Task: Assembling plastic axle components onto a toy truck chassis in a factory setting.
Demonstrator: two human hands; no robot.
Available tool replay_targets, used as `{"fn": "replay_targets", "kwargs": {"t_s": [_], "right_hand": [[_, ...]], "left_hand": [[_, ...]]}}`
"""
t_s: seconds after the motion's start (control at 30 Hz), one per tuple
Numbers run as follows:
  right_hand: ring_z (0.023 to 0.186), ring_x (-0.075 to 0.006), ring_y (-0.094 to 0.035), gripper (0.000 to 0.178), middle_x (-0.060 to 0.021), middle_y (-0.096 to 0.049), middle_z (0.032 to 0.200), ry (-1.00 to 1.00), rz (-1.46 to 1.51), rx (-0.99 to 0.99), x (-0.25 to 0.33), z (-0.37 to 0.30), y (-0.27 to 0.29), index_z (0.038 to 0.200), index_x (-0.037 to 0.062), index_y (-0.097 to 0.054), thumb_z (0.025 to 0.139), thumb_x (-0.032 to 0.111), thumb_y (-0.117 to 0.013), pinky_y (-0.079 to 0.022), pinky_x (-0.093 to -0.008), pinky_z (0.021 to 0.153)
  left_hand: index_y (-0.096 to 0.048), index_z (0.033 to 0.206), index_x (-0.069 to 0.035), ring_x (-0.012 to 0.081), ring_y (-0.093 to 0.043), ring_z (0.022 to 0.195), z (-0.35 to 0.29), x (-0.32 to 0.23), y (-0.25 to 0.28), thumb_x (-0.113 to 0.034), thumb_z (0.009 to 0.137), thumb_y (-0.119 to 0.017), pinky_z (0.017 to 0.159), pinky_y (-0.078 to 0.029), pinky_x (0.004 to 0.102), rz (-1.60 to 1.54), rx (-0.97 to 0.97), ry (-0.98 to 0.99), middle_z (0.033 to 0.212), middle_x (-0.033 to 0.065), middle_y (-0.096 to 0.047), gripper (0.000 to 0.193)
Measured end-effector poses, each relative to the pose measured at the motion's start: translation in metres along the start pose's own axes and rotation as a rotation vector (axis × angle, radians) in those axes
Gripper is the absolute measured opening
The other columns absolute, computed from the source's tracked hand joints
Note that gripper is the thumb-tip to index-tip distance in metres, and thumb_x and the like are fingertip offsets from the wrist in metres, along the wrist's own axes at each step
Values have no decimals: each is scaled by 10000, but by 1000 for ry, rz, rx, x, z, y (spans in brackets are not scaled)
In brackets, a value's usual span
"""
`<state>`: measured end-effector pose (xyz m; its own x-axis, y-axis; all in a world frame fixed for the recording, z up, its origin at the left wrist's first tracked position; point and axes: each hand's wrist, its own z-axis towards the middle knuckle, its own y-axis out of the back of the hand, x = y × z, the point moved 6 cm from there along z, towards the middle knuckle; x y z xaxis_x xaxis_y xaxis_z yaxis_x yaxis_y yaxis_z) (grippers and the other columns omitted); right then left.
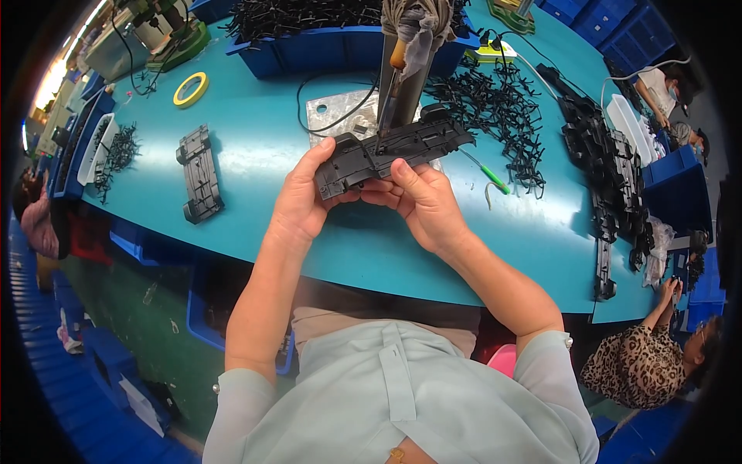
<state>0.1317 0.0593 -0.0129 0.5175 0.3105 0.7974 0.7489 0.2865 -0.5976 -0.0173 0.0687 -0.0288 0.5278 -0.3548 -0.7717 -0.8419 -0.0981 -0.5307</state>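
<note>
Between my two hands I hold a black plastic toy-car chassis [359,164], tilted, with wheels or arches at its far edge. My left hand [303,189] is closed on its left end, the thumb on top. My right hand [425,199] grips its near edge around the middle, thumb on top and fingers underneath. The narrow tip of a soldering-iron-like tool [389,93], hanging from a cloth-wrapped post [402,69], comes down onto or just over the chassis; contact is unclear. A metal plate [332,110] lies partly hidden behind it.
Another chassis [202,176] lies left. Yellow tape [191,90] is beyond it. A blue bin [309,52] of black parts stands behind. Loose black parts [495,108] and a green-handled screwdriver [495,179] lie right, with stacked chassis [610,170] farther over. A co-worker [645,363] sits at right.
</note>
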Motion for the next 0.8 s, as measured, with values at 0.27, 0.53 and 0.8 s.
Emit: {"fn": "replay_targets", "kwargs": {"t_s": [0.27,0.53,0.8], "right_hand": [[944,-214,-631,299,-119,-629,1057,1,45,-16,1,-2,1,1083,-16,-561,952,252,-549,-539,-374,867],[951,-213,-621,356,-124,-618,1061,-21,45,-17,-2,-2,4,1145,-17,-525,950,280,-546,-535,-379,874],[954,-209,-623,347,-125,-621,1052,-19,55,-16,-2,0,6,1128,-29,-526,952,270,-545,-536,-375,871]], "left_hand": [[-582,1084,-89,164,-670,772,-3,-3,-2,-409,895,-567,620,-569,308,-1,2,6,942,71,-677,373],[-585,1091,-93,165,-670,788,-1,-3,-1,-411,896,-567,640,-566,307,11,-25,10,955,63,-677,373],[-591,1091,-103,165,-664,819,-2,-3,-3,-417,900,-562,631,-546,306,19,-21,22,969,61,-677,369]]}}
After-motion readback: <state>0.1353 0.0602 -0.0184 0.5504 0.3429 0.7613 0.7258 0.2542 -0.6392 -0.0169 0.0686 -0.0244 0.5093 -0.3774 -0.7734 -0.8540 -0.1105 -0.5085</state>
